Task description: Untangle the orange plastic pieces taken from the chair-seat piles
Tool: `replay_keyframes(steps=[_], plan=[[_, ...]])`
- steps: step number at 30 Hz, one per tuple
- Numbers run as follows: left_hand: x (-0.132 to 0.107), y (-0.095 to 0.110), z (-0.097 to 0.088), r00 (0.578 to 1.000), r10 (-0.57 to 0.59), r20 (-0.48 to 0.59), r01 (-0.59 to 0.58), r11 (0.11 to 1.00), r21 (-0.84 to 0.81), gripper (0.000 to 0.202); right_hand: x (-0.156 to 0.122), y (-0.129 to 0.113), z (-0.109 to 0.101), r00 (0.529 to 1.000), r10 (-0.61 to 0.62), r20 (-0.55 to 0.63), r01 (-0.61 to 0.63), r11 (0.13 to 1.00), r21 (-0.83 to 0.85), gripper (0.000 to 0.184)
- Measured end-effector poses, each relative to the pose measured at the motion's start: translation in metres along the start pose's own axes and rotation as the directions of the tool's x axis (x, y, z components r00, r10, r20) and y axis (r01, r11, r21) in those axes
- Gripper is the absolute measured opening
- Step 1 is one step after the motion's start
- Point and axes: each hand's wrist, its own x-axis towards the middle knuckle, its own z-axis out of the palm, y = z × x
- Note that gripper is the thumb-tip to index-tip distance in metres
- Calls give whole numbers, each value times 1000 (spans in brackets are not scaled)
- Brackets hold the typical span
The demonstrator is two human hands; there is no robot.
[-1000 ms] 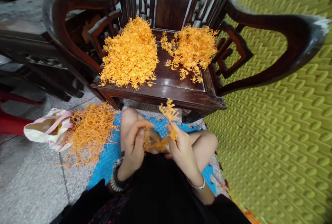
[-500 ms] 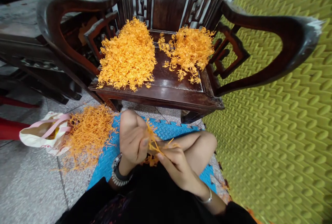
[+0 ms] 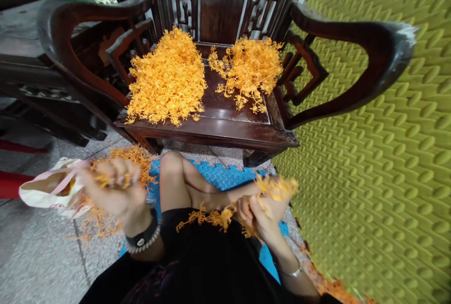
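My left hand (image 3: pixel 114 191) is out to the left over a loose heap of thin orange stalks (image 3: pixel 120 163) on the floor, blurred by motion, fingers curled on some orange bits. My right hand (image 3: pixel 262 207) is low at the right, closed on a bunch of orange plastic flower sprigs (image 3: pixel 275 187). More orange sprigs (image 3: pixel 209 217) lie on my lap. Ahead, a dark wooden armchair (image 3: pixel 225 130) carries a large orange pile (image 3: pixel 167 78) on the left of its seat and a smaller pile (image 3: pixel 248 66) on the right.
A white cloth bag (image 3: pixel 45 189) with pink handles lies on the grey floor at left. A blue foam mat (image 3: pixel 225 177) is under my crossed legs. A green padded mat (image 3: pixel 369 163) covers the right side. Dark wooden furniture (image 3: pixel 31 59) stands at the left.
My hands have parted from in front of me. The left swung out over the floor heap with orange bits; the right moved right with a bunch of sprigs.
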Motion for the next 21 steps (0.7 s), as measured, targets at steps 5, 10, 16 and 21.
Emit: replay_keyframes(steps=[5, 10, 16, 21], plan=[[-45, -45, 28, 758, -603, 248, 652, 714, -254, 45, 12, -11, 28, 996, 76, 40, -74, 996, -51, 53], [-66, -61, 44, 567, -720, 400, 824, 496, -274, 27, 17, -18, 38, 980, 173, 100, -177, 984, 26, 45], [-68, -71, 49, 492, -771, 404, 868, 473, -154, 15, 16, -21, 43, 973, 202, 109, -214, 971, 111, 27], [-70, -73, 41, 666, -671, 326, 619, 741, 261, 42, 19, -23, 40, 951, 267, 155, -278, 959, 49, 27]])
